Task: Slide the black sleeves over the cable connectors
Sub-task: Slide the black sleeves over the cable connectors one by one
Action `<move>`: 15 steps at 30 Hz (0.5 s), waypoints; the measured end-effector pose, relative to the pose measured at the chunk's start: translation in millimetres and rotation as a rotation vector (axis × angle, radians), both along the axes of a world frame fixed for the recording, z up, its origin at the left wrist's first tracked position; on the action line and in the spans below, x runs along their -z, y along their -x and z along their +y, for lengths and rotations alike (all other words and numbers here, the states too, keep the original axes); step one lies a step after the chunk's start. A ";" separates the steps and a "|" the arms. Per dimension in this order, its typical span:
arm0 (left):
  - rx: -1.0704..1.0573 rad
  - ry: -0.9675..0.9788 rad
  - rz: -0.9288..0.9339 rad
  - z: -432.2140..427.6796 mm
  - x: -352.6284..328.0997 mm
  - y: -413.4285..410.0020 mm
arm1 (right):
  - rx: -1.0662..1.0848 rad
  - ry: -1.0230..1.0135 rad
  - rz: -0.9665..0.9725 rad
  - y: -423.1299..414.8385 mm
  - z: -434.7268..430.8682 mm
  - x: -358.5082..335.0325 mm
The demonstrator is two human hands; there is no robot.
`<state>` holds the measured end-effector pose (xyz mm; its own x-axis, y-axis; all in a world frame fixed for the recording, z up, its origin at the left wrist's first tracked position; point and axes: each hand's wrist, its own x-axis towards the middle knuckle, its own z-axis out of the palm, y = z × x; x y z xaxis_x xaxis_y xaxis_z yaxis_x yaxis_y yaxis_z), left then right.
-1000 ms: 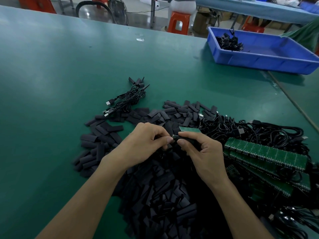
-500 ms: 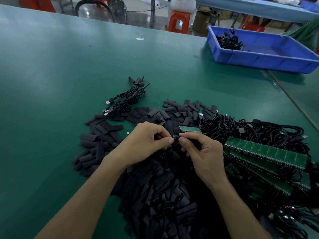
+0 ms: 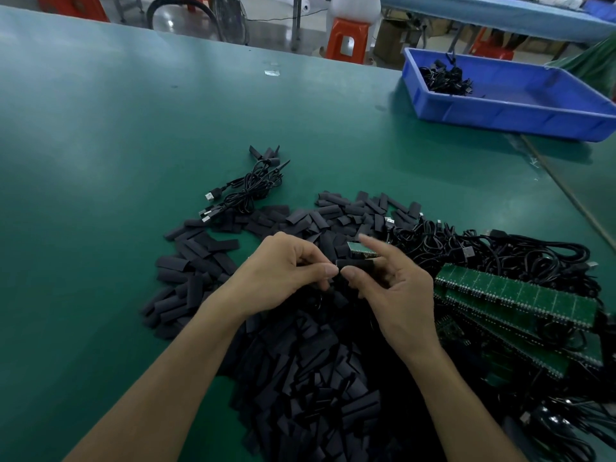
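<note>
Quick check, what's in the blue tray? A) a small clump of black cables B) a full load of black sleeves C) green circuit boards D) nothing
A: the blue tray holds only a small clump of black cables in its far left corner; the rest of its floor is bare.

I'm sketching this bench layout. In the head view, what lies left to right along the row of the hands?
Loose black sleeves on the table → left hand → held sleeve → right hand → green circuit board strips.
</note>
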<state>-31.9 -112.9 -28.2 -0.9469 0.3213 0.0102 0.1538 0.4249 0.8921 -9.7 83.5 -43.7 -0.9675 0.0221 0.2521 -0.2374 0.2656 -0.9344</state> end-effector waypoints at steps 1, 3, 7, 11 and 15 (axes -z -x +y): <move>-0.012 -0.005 0.005 0.1 0.1 0.0 | 0.053 0.014 0.011 -1.0 -1.4 -0.5; -0.033 -0.010 0.021 0.7 -0.2 -0.4 | 0.152 0.044 0.060 -3.2 -4.4 -1.5; -0.073 -0.025 0.049 3.5 0.2 -0.5 | 0.204 0.146 0.050 -4.8 -10.8 -1.7; -0.100 -0.056 0.075 4.7 3.1 0.6 | 0.170 0.189 0.015 -7.4 -16.1 -0.2; -0.105 -0.065 0.068 5.4 3.1 -0.1 | 0.118 0.181 0.017 -8.8 -17.6 2.4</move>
<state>-31.8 -107.5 -31.3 -0.9717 0.2173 0.0929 0.1725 0.3832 0.9074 -0.9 65.9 -46.1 -0.9513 0.1812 0.2496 -0.2304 0.1204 -0.9656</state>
